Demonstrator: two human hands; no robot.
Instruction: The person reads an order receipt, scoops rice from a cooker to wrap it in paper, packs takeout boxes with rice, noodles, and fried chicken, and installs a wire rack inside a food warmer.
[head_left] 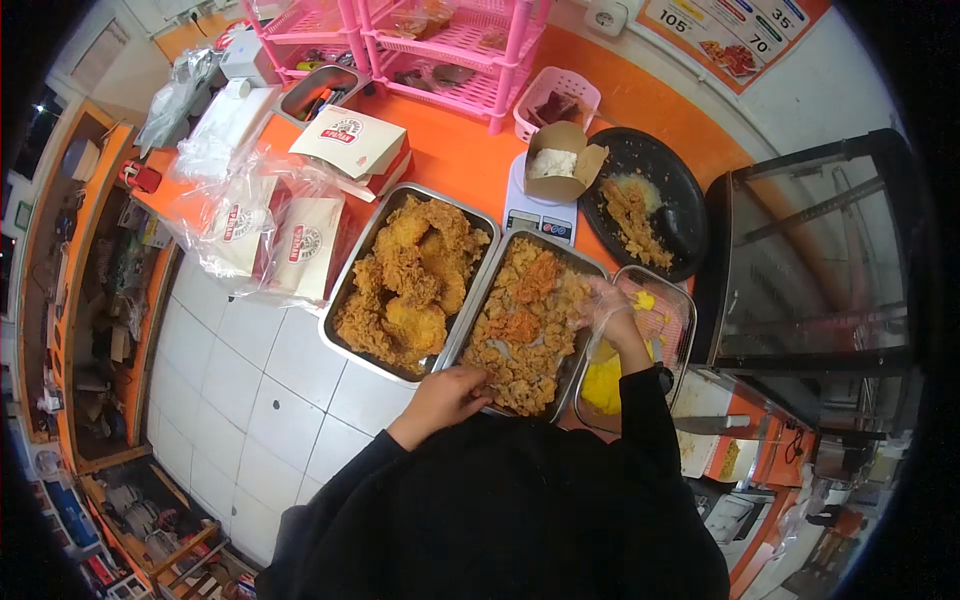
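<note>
We see the middle tray (pixel 566 250) near the centre of the view, heaped with small fried pieces (pixel 530 365) and two reddish-orange patches of seasoning. Our left hand (pixel 448 398) is at its near-left corner, fingers curled in together; we cannot tell whether they pinch the rim or a piece. Our right hand (pixel 612 318), in a clear plastic glove, reaches over the right side with its fingers bent toward the food; whether they close on anything we cannot make out.

Just to the left is a tray of larger fried chicken (pixel 415 270). On the right is a smaller tray holding yellow food (pixel 602 385), and our right sleeve (pixel 648 410) crosses in front of it, hiding part. Close behind the middle tray, a white scale (pixel 540 222) bears an open carton (pixel 553 187) with white contents. A black bowl (pixel 692 232) beside it holds crumbs.

Farther out on the orange worktop (pixel 450 150) are a pink basket (pixel 560 76), a pink rack (pixel 518 60) and printed boxes (pixel 350 138), some under clear plastic. A dark-framed glass cabinet (pixel 800 265) blocks the right side, with a knife (pixel 708 424) near its foot.
</note>
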